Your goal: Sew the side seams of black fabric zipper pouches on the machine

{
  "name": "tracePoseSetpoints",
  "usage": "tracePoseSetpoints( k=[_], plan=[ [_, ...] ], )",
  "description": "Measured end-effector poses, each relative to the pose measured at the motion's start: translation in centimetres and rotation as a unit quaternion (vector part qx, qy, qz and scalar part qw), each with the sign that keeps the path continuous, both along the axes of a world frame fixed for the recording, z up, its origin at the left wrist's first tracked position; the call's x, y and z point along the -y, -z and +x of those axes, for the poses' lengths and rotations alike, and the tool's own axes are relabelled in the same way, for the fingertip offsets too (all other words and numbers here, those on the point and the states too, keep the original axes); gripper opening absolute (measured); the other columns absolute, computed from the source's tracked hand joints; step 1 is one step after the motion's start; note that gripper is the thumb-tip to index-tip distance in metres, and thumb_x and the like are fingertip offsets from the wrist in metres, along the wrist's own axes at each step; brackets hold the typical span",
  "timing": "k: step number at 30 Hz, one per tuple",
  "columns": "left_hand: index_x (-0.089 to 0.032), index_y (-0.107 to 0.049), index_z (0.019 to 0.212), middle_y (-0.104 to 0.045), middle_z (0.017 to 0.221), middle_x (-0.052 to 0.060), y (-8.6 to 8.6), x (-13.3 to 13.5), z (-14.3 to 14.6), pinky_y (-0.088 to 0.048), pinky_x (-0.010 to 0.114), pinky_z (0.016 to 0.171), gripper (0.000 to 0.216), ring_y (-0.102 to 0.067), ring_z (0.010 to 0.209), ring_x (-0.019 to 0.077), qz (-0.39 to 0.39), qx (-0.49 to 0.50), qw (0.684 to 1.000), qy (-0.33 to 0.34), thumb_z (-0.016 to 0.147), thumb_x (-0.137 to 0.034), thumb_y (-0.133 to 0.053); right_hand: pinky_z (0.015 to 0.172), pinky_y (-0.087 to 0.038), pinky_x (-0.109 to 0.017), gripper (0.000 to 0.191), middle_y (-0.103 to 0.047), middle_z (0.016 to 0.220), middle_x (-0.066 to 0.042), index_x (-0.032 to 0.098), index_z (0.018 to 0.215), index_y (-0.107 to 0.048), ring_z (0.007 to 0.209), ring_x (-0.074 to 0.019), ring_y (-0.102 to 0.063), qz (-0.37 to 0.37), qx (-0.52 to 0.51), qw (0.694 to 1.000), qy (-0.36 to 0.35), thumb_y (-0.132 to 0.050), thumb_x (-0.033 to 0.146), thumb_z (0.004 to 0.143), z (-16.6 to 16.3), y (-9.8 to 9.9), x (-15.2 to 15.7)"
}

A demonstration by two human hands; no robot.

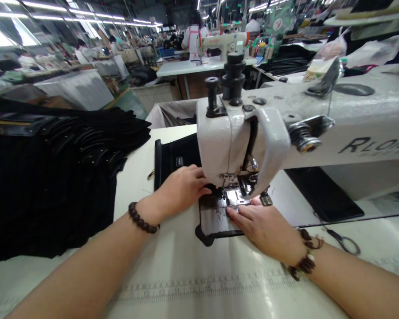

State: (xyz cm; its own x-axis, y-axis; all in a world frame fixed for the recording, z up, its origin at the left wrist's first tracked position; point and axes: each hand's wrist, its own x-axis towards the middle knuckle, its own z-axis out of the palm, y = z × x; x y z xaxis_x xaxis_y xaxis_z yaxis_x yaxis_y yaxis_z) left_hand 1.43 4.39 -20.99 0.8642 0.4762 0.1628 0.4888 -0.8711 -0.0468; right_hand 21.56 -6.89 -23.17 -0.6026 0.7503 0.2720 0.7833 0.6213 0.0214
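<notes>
The left hand [181, 188] and right hand [262, 226] press black piece's [213, 219] edges.

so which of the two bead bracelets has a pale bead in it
The right wrist bracelet: uneven brown beads with one pale bead. The left wrist bracelet is a plain string of dark round beads.

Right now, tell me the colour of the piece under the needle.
The piece is black, seen best in the head view.

Busy workshop hall, strip lights [53, 17] overhead — white worktable [193, 66] behind
</notes>
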Motion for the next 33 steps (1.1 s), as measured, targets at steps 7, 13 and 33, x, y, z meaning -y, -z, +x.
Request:
tracePoseSetpoints(
  k=[7, 13, 33],
  plan=[
    [-0.009, -0.056, 0.109, -0.058, 0.101, 0.013, -2.5, 7.4, -3.1, -0.050, 0.031, 0.075, 0.042, -0.060, 0.084, 0.0209, -0.148, -0.096, 0.974, -0.141, 0.082, -0.041, -0.050, 0.056, -0.029, -0.029, 0.023, -0.057, 0.064, 0.000, 0.014, 0.085, -0.062, 0.052, -0.0130, -0.043, -0.082, -0.051, 0.995, -0.020, -0.040, 0.019, 0.090, 1.0, -1.6, 0.4],
    [-0.006, -0.057, 0.101, -0.063, 0.090, 0.012, -0.4, 17.4, 0.8, -0.053, 0.031, 0.065, 0.045, -0.060, 0.076, 0.0226, -0.088, -0.049, 0.995, -0.003, 0.072, -0.039, -0.063, 0.064, -0.032, -0.031, 0.030, -0.056, 0.066, -0.003, 0.015, 0.070, -0.059, 0.060, -0.0149, -0.046, -0.169, -0.043, 0.984, -0.034, -0.042, 0.032, 0.089, 1.6, -3.6, 1.6],
    [-0.009, -0.054, 0.090, -0.063, 0.090, 0.013, 0.4, 19.3, 0.5, -0.054, 0.020, 0.070, 0.024, -0.063, 0.081, 0.0168, -0.021, 0.166, 0.985, -0.036, 0.087, -0.019, -0.031, 0.082, -0.044, -0.036, 0.039, -0.066, 0.094, -0.007, 0.012, 0.094, -0.061, 0.089, -0.0190, -0.058, 0.090, -0.163, 0.979, -0.080, -0.022, 0.013, 0.092, -1.1, -1.9, 9.1]
  ],
)
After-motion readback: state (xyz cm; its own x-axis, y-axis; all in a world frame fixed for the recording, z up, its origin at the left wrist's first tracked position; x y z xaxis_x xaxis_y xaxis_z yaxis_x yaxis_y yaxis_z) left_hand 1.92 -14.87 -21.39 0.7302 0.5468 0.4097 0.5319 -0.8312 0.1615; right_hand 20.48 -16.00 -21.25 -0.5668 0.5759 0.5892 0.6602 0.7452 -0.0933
